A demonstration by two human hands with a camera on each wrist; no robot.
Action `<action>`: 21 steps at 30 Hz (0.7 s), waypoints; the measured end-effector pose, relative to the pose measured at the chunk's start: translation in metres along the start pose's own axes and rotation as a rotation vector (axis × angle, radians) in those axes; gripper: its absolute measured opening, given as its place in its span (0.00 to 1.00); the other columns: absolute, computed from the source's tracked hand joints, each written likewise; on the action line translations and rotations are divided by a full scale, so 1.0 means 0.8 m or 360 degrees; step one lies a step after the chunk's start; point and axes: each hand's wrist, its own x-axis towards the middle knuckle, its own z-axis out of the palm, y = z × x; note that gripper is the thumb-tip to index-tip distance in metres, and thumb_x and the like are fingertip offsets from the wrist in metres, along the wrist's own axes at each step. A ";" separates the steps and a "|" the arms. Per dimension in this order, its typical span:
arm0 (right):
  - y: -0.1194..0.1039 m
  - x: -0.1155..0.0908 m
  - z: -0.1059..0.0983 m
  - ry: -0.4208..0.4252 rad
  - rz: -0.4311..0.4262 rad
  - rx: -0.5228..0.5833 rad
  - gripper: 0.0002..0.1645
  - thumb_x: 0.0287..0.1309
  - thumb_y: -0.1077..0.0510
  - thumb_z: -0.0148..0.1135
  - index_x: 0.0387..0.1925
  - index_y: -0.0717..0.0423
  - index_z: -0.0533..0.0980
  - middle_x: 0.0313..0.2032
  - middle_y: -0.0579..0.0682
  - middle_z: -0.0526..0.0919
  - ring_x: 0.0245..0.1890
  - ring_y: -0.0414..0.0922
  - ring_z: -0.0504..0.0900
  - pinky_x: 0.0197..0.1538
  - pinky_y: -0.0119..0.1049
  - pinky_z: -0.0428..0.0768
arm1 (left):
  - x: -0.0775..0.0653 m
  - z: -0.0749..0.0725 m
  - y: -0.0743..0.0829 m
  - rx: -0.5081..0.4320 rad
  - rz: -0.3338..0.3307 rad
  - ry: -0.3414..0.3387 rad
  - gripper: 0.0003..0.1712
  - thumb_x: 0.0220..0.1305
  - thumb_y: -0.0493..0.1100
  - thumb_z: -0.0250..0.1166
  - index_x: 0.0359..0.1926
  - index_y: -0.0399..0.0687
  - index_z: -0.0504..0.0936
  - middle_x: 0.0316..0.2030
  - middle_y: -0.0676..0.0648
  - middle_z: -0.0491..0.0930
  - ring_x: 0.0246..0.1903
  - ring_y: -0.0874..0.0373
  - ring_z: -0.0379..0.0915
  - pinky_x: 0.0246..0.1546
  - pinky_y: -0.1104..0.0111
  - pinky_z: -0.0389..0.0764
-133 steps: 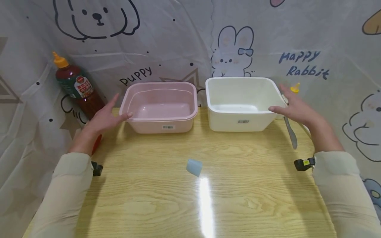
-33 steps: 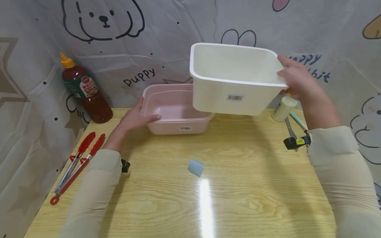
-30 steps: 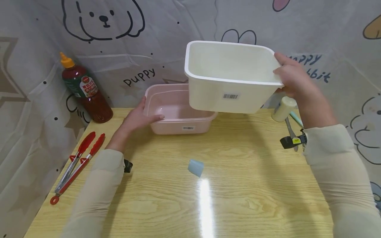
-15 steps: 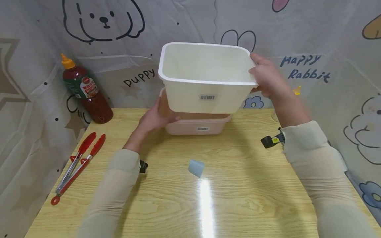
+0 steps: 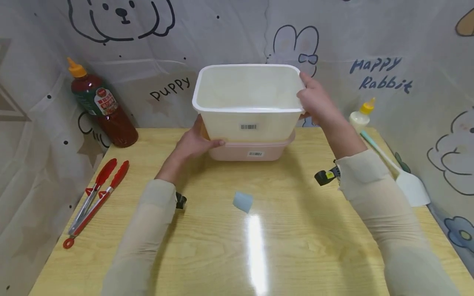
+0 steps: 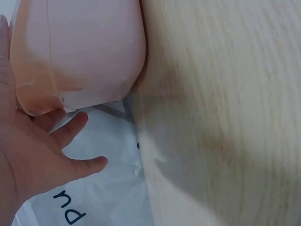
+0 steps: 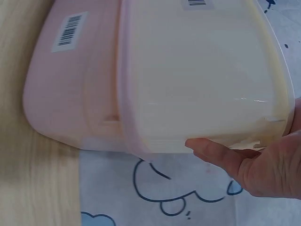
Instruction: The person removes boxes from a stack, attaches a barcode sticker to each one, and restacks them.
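Note:
The white plastic bin (image 5: 255,127) sits partly down inside the pink plastic bin (image 5: 244,155), its lower part hidden by the pink rim. My right hand (image 5: 316,100) grips the white bin's right rim. In the right wrist view, that hand's fingers (image 7: 211,153) lie under the rim against the end wall. My left hand (image 5: 194,142) rests against the pink bin's left end, thumb along the front rim. Loosely spread fingers (image 6: 73,129) show in the left wrist view, the outermost one off the bin.
At left lie red-tipped tongs (image 5: 98,201), with a red sauce bottle (image 5: 107,109) behind. A small blue piece (image 5: 242,201) lies mid-table. At right are a yellow-capped squeeze bottle (image 5: 359,119) and a white spatula (image 5: 411,187) with a pale green handle. A printed curtain (image 5: 229,37) hangs behind.
The white bin was lifted from the table, carried left over the pink bin and lowered into it. The pink bin has slid right with my left hand against it.

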 end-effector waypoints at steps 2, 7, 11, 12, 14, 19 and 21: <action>0.005 0.002 0.006 -0.0002 0.0033 -0.0005 0.45 0.73 0.62 0.38 0.81 0.38 0.32 0.82 0.49 0.47 0.42 0.43 0.76 0.40 0.36 0.84 | -0.001 0.000 -0.001 -0.0007 -0.0037 -0.0017 0.71 0.44 0.72 0.77 0.79 0.80 0.38 0.78 0.45 0.59 0.77 0.43 0.54 0.74 0.40 0.56; 0.013 0.010 0.015 0.0031 0.0010 -0.0012 0.45 0.72 0.64 0.38 0.82 0.41 0.35 0.80 0.52 0.51 0.43 0.42 0.76 0.40 0.33 0.84 | 0.007 -0.003 0.002 -0.0037 -0.0022 0.0013 0.66 0.47 0.71 0.76 0.80 0.69 0.47 0.75 0.46 0.64 0.75 0.46 0.56 0.76 0.44 0.54; 0.016 0.018 0.018 0.0096 -0.0017 -0.0064 0.45 0.70 0.63 0.40 0.82 0.41 0.37 0.81 0.51 0.51 0.56 0.46 0.75 0.43 0.32 0.84 | 0.017 -0.006 0.009 -0.0067 0.0031 0.0066 0.60 0.48 0.67 0.78 0.76 0.61 0.55 0.71 0.45 0.68 0.73 0.48 0.60 0.77 0.47 0.54; 0.019 0.019 0.020 0.0108 -0.0011 -0.0082 0.45 0.70 0.62 0.40 0.82 0.40 0.38 0.80 0.51 0.52 0.59 0.48 0.75 0.44 0.32 0.84 | 0.018 -0.006 0.010 -0.0065 0.0017 0.0067 0.59 0.49 0.67 0.78 0.76 0.59 0.57 0.71 0.44 0.68 0.73 0.48 0.61 0.77 0.48 0.55; 0.025 0.019 0.024 0.0115 0.0001 -0.0132 0.45 0.70 0.61 0.42 0.82 0.40 0.40 0.80 0.52 0.54 0.63 0.50 0.73 0.48 0.35 0.84 | 0.016 -0.004 0.009 -0.0064 -0.0011 0.0059 0.59 0.49 0.66 0.78 0.75 0.56 0.58 0.71 0.44 0.68 0.72 0.48 0.61 0.77 0.50 0.56; 0.048 0.018 0.035 0.0126 -0.0016 -0.0220 0.44 0.69 0.60 0.44 0.82 0.44 0.43 0.73 0.58 0.66 0.61 0.53 0.76 0.53 0.42 0.85 | 0.006 0.004 0.002 -0.0074 -0.0071 0.0056 0.59 0.49 0.66 0.78 0.75 0.56 0.57 0.71 0.43 0.68 0.72 0.47 0.61 0.76 0.48 0.57; 0.055 0.018 0.039 0.0132 -0.0029 -0.0239 0.44 0.68 0.60 0.45 0.82 0.46 0.44 0.72 0.59 0.68 0.62 0.53 0.77 0.57 0.43 0.84 | 0.002 0.007 -0.002 -0.0096 -0.0076 0.0062 0.59 0.49 0.66 0.78 0.75 0.57 0.57 0.71 0.44 0.69 0.71 0.47 0.62 0.76 0.48 0.58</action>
